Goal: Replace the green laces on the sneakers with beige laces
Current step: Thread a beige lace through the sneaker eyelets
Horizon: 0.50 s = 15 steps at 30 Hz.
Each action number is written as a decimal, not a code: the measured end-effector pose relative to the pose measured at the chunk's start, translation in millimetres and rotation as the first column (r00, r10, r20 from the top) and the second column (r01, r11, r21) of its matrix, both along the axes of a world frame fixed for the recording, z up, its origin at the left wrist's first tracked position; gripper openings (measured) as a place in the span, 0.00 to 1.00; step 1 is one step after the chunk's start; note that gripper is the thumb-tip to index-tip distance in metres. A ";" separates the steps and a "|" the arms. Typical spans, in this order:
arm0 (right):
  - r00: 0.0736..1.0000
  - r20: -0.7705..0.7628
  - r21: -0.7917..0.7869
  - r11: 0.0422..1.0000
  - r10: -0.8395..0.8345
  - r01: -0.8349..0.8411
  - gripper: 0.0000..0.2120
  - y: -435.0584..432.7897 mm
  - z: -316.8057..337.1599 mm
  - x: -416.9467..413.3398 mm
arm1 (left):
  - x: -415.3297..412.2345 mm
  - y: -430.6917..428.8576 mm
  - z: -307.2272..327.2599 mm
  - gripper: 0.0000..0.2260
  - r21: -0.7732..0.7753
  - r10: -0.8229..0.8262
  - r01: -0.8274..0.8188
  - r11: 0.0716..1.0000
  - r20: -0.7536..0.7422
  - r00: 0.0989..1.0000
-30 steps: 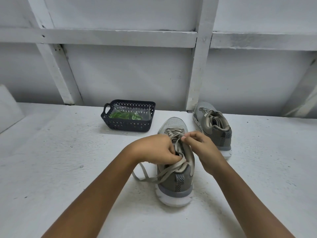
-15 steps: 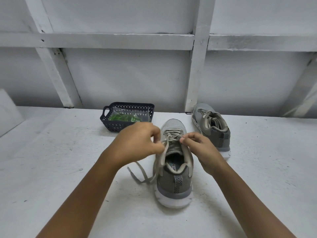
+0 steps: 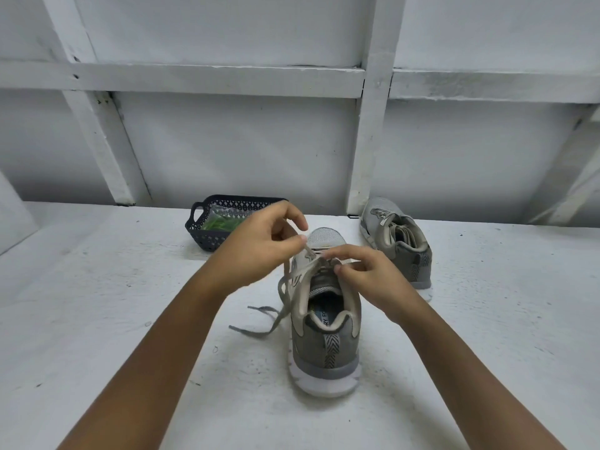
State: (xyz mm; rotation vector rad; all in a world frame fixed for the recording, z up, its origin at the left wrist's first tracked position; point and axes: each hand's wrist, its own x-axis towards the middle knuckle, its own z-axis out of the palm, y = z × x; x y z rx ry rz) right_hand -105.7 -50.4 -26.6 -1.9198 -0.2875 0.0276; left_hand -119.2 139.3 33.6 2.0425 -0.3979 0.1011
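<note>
White painted tabletop (image 3: 97,319), white framed wall behind. Since a second ago the left hand (image 3: 259,251) has lifted from the collar of the near grey mesh sneaker (image 3: 324,349) to above its tongue, drawing the beige flat lace (image 3: 285,303) upward. Reads as snugging the top crossing, so this shoe looks nearly done. Left thumb and forefinger pinch that strand; loose tails trail on the table left of the shoe. Right hand (image 3: 367,277) is curled, pinching at the top right eyelet, apparently the other lace run; fingers hide it. Second grey sneaker (image 3: 402,248) sits behind right, beige-laced. Green laces (image 3: 220,224) lie bagged in the dark perforated plastic basket (image 3: 207,235) behind the left hand.
</note>
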 end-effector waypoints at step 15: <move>0.970 0.059 -0.274 0.939 0.234 -0.210 0.16 13.6 43.6 -5.6 | 26.3 -7.3 26.0 0.09 -0.653 -0.180 -0.009 0.758 -0.222 0.958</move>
